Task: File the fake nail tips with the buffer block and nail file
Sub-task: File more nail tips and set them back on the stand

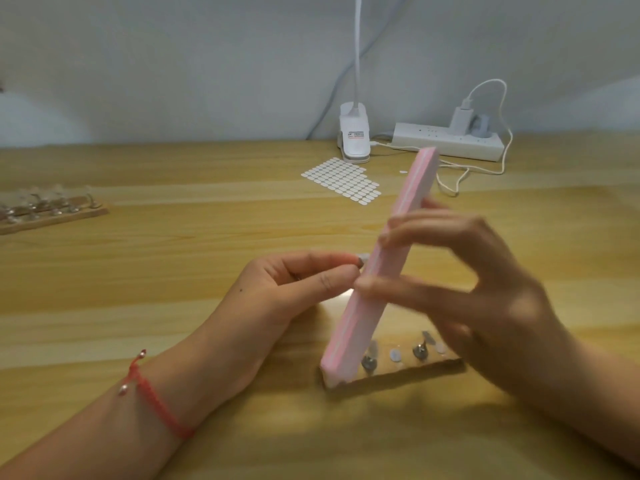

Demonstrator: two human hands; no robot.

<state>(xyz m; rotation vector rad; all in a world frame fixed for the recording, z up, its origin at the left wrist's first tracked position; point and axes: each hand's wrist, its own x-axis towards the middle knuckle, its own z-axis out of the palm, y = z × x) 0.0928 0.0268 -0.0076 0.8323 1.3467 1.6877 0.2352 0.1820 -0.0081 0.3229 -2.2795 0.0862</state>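
Observation:
A long pink buffer block [401, 216] stands tilted in mid-air over the wooden table, its top leaning away to the right. My right hand [485, 299] holds it by the middle, thumb on the near face and fingers on the far side; the hand is blurred. My left hand [298, 289] pinches a small fake nail tip [363, 260] between thumb and forefinger and has it against the block's left edge. Below the block lies a wooden holder strip [408, 374] with metal stands and several nail tips.
A second wooden holder [52, 216] with clear nail tips lies at the far left. A sheet of white adhesive tabs [343, 180], a clip lamp base [354, 136] and a power strip [450, 140] with charger and cable sit at the back by the wall.

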